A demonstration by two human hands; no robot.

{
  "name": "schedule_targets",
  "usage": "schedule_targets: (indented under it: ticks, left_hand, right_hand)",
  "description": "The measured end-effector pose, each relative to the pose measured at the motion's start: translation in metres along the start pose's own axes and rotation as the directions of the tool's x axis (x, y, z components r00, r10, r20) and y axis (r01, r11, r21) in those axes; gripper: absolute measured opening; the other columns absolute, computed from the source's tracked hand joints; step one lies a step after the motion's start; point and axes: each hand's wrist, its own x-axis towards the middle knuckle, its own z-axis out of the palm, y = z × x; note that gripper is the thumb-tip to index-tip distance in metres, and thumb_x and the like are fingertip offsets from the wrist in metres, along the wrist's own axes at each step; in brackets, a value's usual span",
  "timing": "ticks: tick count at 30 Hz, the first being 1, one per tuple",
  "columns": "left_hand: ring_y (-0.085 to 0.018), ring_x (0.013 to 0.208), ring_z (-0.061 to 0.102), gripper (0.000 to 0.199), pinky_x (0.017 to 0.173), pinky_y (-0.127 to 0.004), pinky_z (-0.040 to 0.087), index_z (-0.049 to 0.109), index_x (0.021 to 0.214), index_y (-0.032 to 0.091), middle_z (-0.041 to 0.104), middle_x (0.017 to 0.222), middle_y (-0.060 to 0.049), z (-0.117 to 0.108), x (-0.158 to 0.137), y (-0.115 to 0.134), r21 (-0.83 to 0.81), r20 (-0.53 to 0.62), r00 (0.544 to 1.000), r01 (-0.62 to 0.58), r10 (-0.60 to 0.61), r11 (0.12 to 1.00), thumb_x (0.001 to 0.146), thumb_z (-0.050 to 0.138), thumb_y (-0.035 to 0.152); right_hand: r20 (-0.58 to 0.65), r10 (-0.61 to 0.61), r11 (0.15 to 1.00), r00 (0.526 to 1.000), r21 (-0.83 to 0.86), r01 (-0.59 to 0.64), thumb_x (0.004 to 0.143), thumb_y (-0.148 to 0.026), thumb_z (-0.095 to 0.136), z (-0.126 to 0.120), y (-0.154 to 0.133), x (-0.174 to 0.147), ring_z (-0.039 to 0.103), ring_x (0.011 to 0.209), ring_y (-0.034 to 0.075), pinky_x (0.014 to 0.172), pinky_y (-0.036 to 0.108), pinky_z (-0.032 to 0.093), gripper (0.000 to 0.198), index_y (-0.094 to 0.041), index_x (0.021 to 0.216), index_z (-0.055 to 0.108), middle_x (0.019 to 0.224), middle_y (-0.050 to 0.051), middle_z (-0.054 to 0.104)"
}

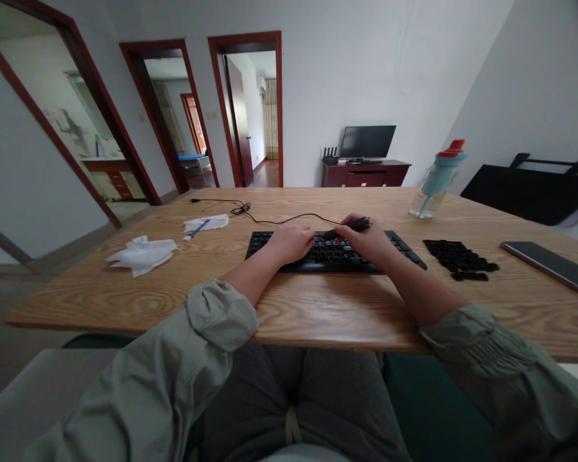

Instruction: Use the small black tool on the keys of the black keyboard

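A black wired keyboard (327, 256) lies on the wooden table (289, 308) in front of me. My left hand (291, 241) rests curled on the keyboard's left half, and whether it grips anything I cannot tell. My right hand (366, 239) sits over the middle of the keyboard and holds a small dark tool (349, 226) with a red part beneath it, its tip pointing left over the keys. A heap of loose black keycaps (460, 258) lies to the right of the keyboard.
White tissues (142, 254) and a wipe with a blue stick (205, 224) lie at the left. The keyboard cable (250, 212) runs back-left. A water bottle (437, 179) stands back right, a phone (551, 266) lies far right. Doorways and a TV cabinet stand behind.
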Motion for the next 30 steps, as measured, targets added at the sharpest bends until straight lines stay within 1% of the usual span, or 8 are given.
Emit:
schedule_targets:
  ticks: [3, 7, 12, 16, 22, 25, 30]
  left_hand:
    - [-0.021, 0.094, 0.065, 0.029, 0.078, -0.031, 0.049, 0.068, 0.095, 0.017, 0.07, 0.102, -0.009, 0.0029, 0.0026, 0.0006, 0.004, 0.015, 1.0, -0.01, 0.01, 1.0, 0.097, 0.041, 0.028]
    - [-0.022, 0.097, 0.065, 0.03, 0.08, -0.032, 0.05, 0.067, 0.097, 0.017, 0.071, 0.103, -0.009, 0.0053, 0.0041, -0.0004, -0.002, 0.012, 1.0, 0.01, -0.01, 1.0, 0.097, 0.04, 0.028]
    - [-0.023, 0.099, 0.066, 0.031, 0.085, -0.034, 0.051, 0.068, 0.1, 0.016, 0.071, 0.107, -0.01, 0.0037, 0.0045, 0.002, -0.022, 0.037, 0.999, 0.027, -0.026, 0.999, 0.098, 0.039, 0.03]
    - [-0.022, 0.098, 0.067, 0.033, 0.087, -0.034, 0.052, 0.068, 0.098, 0.016, 0.072, 0.105, -0.011, 0.002, 0.0037, 0.0039, -0.021, 0.061, 0.998, 0.023, -0.022, 0.999, 0.098, 0.038, 0.03]
    - [-0.023, 0.098, 0.067, 0.032, 0.087, -0.034, 0.052, 0.068, 0.098, 0.016, 0.072, 0.106, -0.01, 0.0015, 0.0046, 0.0029, -0.017, 0.042, 0.999, -0.001, 0.002, 1.0, 0.098, 0.039, 0.029]
    - [-0.023, 0.098, 0.067, 0.032, 0.086, -0.034, 0.052, 0.068, 0.097, 0.016, 0.072, 0.105, -0.009, 0.0008, 0.0054, 0.0034, -0.012, 0.038, 0.999, 0.002, -0.002, 1.0, 0.098, 0.039, 0.029]
    - [-0.022, 0.097, 0.067, 0.031, 0.085, -0.033, 0.051, 0.069, 0.097, 0.016, 0.072, 0.104, -0.009, 0.0021, 0.0053, 0.0031, -0.02, 0.032, 0.999, 0.01, -0.01, 1.0, 0.098, 0.041, 0.029]
  right_hand:
    - [0.007, 0.018, 1.0, 1.0, 0.009, -0.018, 0.077, -0.043, 0.06, 0.0019, 0.0039, 0.0016, 0.056, 0.059, 0.018, 0.059, 0.031, 0.041, 0.023, -0.021, 0.077, 0.062, 0.064, 0.002, 0.069]
    - [0.004, 0.013, 0.999, 1.0, 0.034, -0.013, 0.077, -0.043, 0.06, 0.0033, 0.0086, 0.0038, 0.056, 0.059, 0.017, 0.058, 0.03, 0.041, 0.023, -0.02, 0.078, 0.063, 0.066, 0.003, 0.07]
    - [0.016, 0.089, 0.99, 0.996, 0.109, -0.09, 0.077, -0.045, 0.062, 0.0019, 0.007, 0.0029, 0.048, 0.05, 0.013, 0.051, 0.027, 0.037, 0.027, -0.019, 0.083, 0.063, 0.065, 0.003, 0.07]
    - [0.012, 0.119, 0.986, 0.993, 0.119, -0.12, 0.078, -0.041, 0.061, 0.0007, 0.0009, 0.0002, 0.048, 0.05, 0.012, 0.052, 0.026, 0.037, 0.023, -0.018, 0.083, 0.062, 0.064, 0.002, 0.069]
    - [0.006, 0.095, 0.987, 0.995, 0.126, -0.095, 0.078, -0.041, 0.061, 0.0018, 0.0029, 0.001, 0.049, 0.05, 0.012, 0.052, 0.026, 0.037, 0.023, -0.019, 0.083, 0.062, 0.063, 0.002, 0.069]
    - [0.006, 0.108, 0.984, 0.994, 0.14, -0.108, 0.077, -0.041, 0.06, 0.0015, 0.0032, 0.0013, 0.049, 0.05, 0.012, 0.052, 0.026, 0.037, 0.022, -0.019, 0.083, 0.062, 0.064, 0.002, 0.069]
    - [0.0, 0.102, 0.987, 0.995, 0.128, -0.102, 0.077, -0.039, 0.061, 0.0015, 0.0025, 0.0015, 0.053, 0.055, 0.014, 0.056, 0.026, 0.04, 0.021, -0.019, 0.081, 0.064, 0.065, 0.002, 0.07]
